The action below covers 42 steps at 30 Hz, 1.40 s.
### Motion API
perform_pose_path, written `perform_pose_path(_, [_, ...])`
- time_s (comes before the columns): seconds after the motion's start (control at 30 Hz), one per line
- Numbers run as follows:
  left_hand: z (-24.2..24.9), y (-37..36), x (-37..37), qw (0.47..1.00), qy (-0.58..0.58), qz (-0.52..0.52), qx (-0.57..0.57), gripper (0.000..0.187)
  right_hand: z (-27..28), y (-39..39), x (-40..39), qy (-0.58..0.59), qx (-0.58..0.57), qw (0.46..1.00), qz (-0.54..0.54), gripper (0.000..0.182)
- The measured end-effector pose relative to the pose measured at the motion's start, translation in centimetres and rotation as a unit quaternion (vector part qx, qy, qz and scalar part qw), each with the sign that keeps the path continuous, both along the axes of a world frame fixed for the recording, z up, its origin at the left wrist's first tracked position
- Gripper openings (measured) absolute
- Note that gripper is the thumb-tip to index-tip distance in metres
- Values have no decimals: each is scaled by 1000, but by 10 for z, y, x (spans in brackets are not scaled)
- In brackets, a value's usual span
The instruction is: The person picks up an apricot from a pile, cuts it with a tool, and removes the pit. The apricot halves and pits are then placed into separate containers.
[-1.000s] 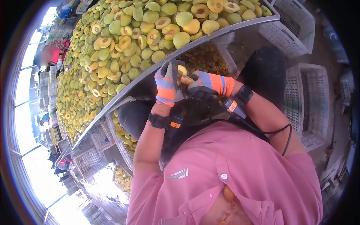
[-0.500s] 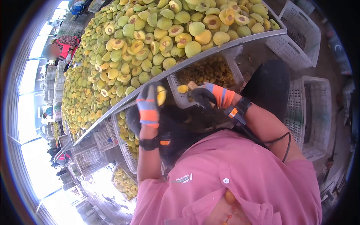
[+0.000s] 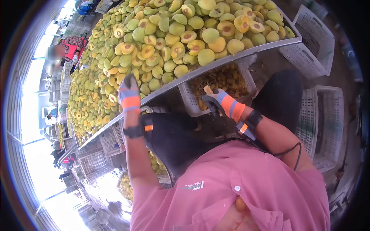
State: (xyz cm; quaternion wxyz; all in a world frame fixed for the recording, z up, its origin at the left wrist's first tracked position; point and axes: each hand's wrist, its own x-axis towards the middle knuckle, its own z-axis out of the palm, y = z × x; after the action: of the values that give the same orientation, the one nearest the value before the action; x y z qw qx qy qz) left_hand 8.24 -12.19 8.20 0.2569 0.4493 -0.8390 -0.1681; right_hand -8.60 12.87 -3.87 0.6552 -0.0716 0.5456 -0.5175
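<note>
My left hand [image 3: 130, 94], in a grey and orange glove with dark fingertips, is at the near edge of a large heap of halved yellow-green fruit [image 3: 177, 50] that look like peaches. Its fingers point into the heap, and whether they grip a piece is hidden. Closed in my gloved right hand [image 3: 222, 103] is a tool with a wooden handle [image 3: 208, 90]; its working end cannot be made out. That hand is above the near side of a white plastic crate [image 3: 187, 101], which holds brown and yellow fruit scraps [image 3: 227, 79].
A metal rim [image 3: 223, 59] borders the heap on my side. White crates [image 3: 325, 127] stand on the right, and another crate [image 3: 308, 61] leans near the table corner. Fruit-filled crates [image 3: 156, 163] are by my left leg. Another person [image 3: 73, 48] is at the far left.
My left hand has moved left and up to the heap; the yellow fruit half seen in it earlier no longer shows. My right hand still grips the tool over the scrap crate.
</note>
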Motion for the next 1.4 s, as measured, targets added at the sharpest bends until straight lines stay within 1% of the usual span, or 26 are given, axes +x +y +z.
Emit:
perform_pose_path(0.07, [-5, -23, -46, 1000, -16, -20, -14, 36, 3, 1, -3, -1, 3, 1000, -8, 37])
perform_pose_path(0.17, [-23, -56, -91, 994, -104, -16, -32, 49, -1, 0, -4, 4, -1, 1000, -29, 31])
perform_pose_path(0.27, [-39, -69, -114, 969, -226, 24, -93, 66, -2, 2, -5, -1, -32, 999, -41, 26])
perform_pose_path(0.33, [-34, -65, -125, 967, -246, 42, -54, 71, 1, 2, -4, -6, -49, 998, -35, 25])
perform_pose_path(0.37, [-30, -63, -126, 964, -257, 54, -34, 73, 1, 0, -3, 10, -36, 999, -17, 23])
perform_pose_path(0.47, [-48, -70, -125, 967, -243, 43, -59, 74, 3, -2, -1, 18, -45, 999, -7, 21])
perform_pose_path(0.57, [-79, -84, -119, 972, -178, 35, -147, 79, 5, -1, 1, 61, -66, 996, -1, 20])
perform_pose_path(0.67, [-48, -68, -123, 974, -210, -3, -86, 86, 9, 2, -3, 124, -30, 992, 0, 20])
perform_pose_path(0.77, [-37, -75, -132, 956, -289, -4, -54, 92, 11, 5, -5, 127, -34, 991, -4, 25])
perform_pose_path(0.87, [-39, -80, -146, 938, -343, 31, -25, 94, 20, 6, -8, 130, -43, 991, 4, 25])
perform_pose_path(0.97, [-38, -78, -142, 947, -317, 12, -41, 98, 11, 2, -7, 135, -62, 989, 2, 26])
perform_pose_path(1.07, [-30, -42, -132, 974, -221, 14, -46, 82, 18, 7, -9, 98, -68, 993, -2, 27])
perform_pose_path(1.1, [-33, -32, -127, 988, -150, -38, -27, 72, 23, 8, -10, 111, -77, 991, -10, 27])
perform_pose_path(1.17, [-41, -12, -113, 991, -4, -136, 14, 52, 31, 10, -10, 134, -93, 986, -21, 28])
perform_pose_path(1.2, [-43, 2, -109, 984, 66, -107, 125, 43, 26, 6, -9, 161, -117, 979, -42, 29])
perform_pose_path(1.23, [-40, 20, -109, 960, 135, -77, 233, 35, 19, 0, -8, 188, -139, 970, -64, 29])
perform_pose_path(1.27, [-38, 39, -111, 918, 203, -48, 338, 27, 11, -4, -8, 216, -161, 959, -87, 30])
perform_pose_path(1.3, [-34, 61, -112, 902, 222, -46, 367, 21, 10, -8, -7, 277, -250, 916, -145, 30])
perform_pose_path(1.37, [-49, 82, -105, 853, 299, -140, 405, 20, -8, -19, -14, 380, -213, 893, -110, 30])
perform_pose_path(1.4, [-52, 90, -102, 832, 319, -155, 428, 22, 5, -16, -17, 407, -210, 882, -107, 30])
